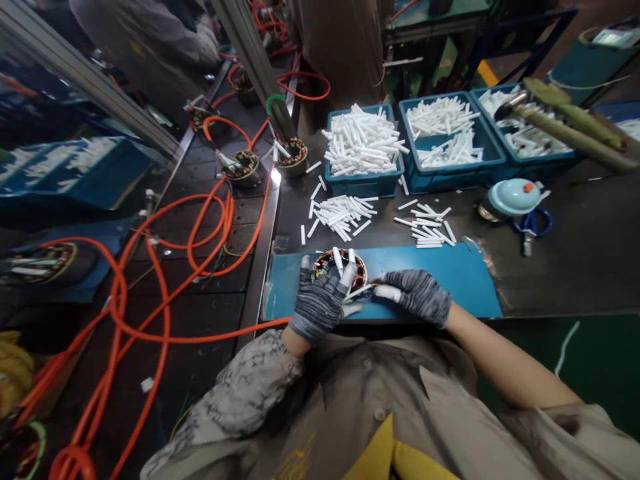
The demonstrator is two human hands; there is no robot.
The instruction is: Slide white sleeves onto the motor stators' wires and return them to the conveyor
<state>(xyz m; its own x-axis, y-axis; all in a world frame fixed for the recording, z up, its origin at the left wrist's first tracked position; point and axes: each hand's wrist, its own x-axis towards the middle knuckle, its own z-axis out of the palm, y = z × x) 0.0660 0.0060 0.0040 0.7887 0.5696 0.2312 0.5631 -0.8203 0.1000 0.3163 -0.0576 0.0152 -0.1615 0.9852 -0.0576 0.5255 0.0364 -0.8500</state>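
Observation:
A motor stator [359,268] with copper windings sits on a blue mat, two white sleeves standing up from it. My left hand [323,297], in a grey knit glove with white fingertips, lies over the stator's near side and covers much of it. Between its thumb and forefinger is the end of a thin white sleeve [359,292]. From the right, my right hand [417,293], gloved alike, pinches a thin wire [373,285] at the sleeve's other end. The exact finger contact is small and partly hidden.
Loose white sleeves [345,215] lie beyond the blue mat [450,280]. Blue bins [364,183] of sleeves stand behind. Blue-handled scissors [533,227] lie beside a light-blue-lidded container [515,197]. Orange hoses [165,287] loop across the left, near other stators [245,167]. Co-workers stand opposite.

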